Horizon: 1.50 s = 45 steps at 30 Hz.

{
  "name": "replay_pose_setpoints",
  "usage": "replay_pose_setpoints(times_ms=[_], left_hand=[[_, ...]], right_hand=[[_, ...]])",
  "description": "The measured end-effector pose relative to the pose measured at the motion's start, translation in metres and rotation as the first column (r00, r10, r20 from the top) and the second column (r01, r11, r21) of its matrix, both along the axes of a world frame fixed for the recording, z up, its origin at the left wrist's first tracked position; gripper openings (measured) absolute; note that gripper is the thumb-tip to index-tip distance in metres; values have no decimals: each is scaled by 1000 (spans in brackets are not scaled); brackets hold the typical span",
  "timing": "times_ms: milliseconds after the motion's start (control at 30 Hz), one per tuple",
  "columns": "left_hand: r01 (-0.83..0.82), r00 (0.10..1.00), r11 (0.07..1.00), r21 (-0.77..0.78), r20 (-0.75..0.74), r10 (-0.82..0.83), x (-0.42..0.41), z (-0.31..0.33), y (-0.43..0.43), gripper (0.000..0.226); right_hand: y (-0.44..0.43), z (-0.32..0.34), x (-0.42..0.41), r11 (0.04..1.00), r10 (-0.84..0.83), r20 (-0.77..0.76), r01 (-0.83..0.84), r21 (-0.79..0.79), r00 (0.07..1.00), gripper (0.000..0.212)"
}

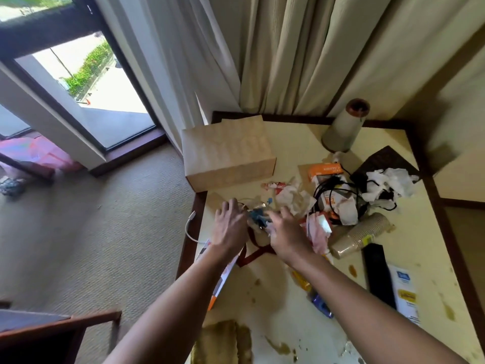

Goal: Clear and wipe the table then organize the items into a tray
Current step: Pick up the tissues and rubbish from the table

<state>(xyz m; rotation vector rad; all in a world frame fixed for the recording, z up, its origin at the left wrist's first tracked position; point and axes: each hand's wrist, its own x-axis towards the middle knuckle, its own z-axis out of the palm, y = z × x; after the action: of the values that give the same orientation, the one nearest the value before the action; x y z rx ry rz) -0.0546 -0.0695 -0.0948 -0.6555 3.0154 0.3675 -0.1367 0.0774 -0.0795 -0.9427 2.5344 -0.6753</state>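
The cream table [296,143] with a dark wood rim is littered and stained. My left hand [229,224] curls over the left end of a crumpled clear plastic bottle with a blue label [258,218]. My right hand [286,232] lies against the bottle's right side with its fingers spread. A red strap [257,252] loops beneath both hands. Crumpled wrappers [296,198], an orange box [325,170], black cables [336,190] and white tissues [388,183] are heaped to the right. A yellowish cloth [220,342] lies at the near edge.
A cardboard box [228,153] stands at the far left corner, a cone-shaped lamp base [341,130] behind. Tipped paper cups [362,235], a black remote [379,274], a white leaflet [405,290] and brown stains [353,270] lie at right. A white cable [190,227] hangs off the left edge; a chair [52,329] stands lower left.
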Motion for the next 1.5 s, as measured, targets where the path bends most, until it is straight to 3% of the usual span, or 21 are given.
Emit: replay_pose_setpoints(times_ms=[67, 200, 367, 467, 533, 633, 700, 767, 900, 1000, 1167, 1333, 1500], left_hand=[[9, 999, 998, 64, -39, -7, 3, -1, -1, 37], [-11, 988, 983, 182, -149, 38, 6, -10, -7, 42], [-77, 935, 951, 299, -309, 173, 2, -2, -13, 32], [-141, 858, 911, 388, -410, 308, 1, 12, -14, 30], [-125, 877, 910, 396, -385, 288, 0, 15, -13, 37], [-29, 964, 932, 361, -237, 122, -7, 10, -8, 32], [-4, 996, 947, 322, -80, 32, -14, 6, -2, 25], [17, 997, 978, 209, 64, -31, -20, 2, 4, 36], [66, 975, 998, 2, 212, -65, -28, -10, 16, 49], [20, 983, 999, 41, 183, -27, -30, -14, 19, 45], [-9, 995, 994, 109, 97, -2, -29, -17, 20, 41], [-50, 999, 973, 226, 23, 46, -26, -17, 17, 39], [-81, 990, 905, 418, -71, 121, -41, 4, 12, 19]], right_hand=[[-8, -2, -7, 994, 8, 79, -17, 109, 997, 59], [-14, -2, -12, 975, 76, 60, -87, 205, 995, 58], [-16, 2, -16, 993, 33, 100, -44, 106, 994, 43], [-13, 11, -21, 999, -24, 156, 20, 29, 987, 48], [-9, 17, -28, 998, -52, 165, 55, -19, 985, 57], [-3, 27, -44, 995, -88, 71, 91, -46, 994, 63], [-1, 33, -60, 995, -96, -54, 98, 36, 994, 57], [1, 35, -73, 985, -67, -136, 88, 148, 988, 51], [4, 24, -87, 950, -21, -124, 59, 307, 992, 43], [3, 13, -89, 932, 23, -105, 17, 363, 994, 48], [-2, 7, -88, 905, 80, -142, -12, 426, 987, 76], [-3, -2, -87, 900, 151, -204, -49, 433, 967, 59], [-4, -7, -89, 941, 123, -263, -28, 336, 957, 38]])
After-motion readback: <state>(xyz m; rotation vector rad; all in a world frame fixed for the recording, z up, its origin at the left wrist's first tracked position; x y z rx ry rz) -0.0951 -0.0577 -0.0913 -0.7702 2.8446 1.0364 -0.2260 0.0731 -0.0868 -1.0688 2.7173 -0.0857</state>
